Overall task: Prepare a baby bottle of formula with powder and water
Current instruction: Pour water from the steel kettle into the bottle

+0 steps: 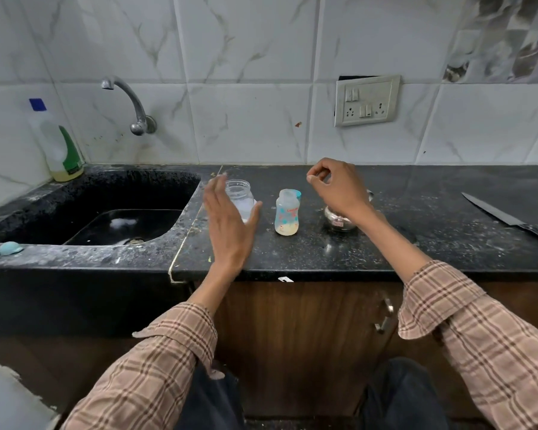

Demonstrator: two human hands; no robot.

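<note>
A small clear baby bottle [287,213] with a teal rim and printed pattern stands uncapped on the black counter [323,256], with pale liquid in its bottom. To its left is a clear open jar [238,193] holding white powder. My left hand [229,223] is open, fingers spread, right in front of the jar and partly hiding it. My right hand [336,187] hovers right of the bottle with fingers curled loosely and nothing visible in them. Under my right wrist sits a small steel vessel [339,221], half hidden.
A black sink [90,212] with a wall tap [128,100] lies to the left. A teal scoop [5,248] rests on the sink's front edge. A dish-soap bottle [61,144] stands at the back left corner. A large knife [510,217] lies at the right.
</note>
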